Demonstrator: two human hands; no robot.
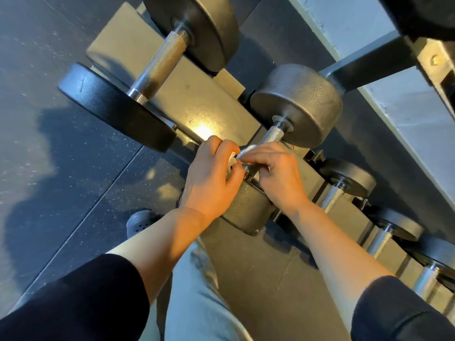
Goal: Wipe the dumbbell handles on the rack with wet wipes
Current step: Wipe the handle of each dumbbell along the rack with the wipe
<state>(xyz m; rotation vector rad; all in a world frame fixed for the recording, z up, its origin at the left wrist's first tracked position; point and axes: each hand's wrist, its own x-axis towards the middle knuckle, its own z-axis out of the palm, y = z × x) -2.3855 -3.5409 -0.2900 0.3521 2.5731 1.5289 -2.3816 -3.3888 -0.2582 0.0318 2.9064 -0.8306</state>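
White wet wipe point(234, 159) is pinched between the curled fingers of the left hand point(211, 175) and right hand point(275, 171), wrapped against the knurled handle point(272, 135) of a middle dumbbell point(295, 104) on the rack point(197, 104).

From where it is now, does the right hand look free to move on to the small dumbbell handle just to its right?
Probably yes. The right hand sits at the dumbbell being wiped, and the next handle lies exposed beside it with nothing between them. The wet wipe is pinched by both hands.
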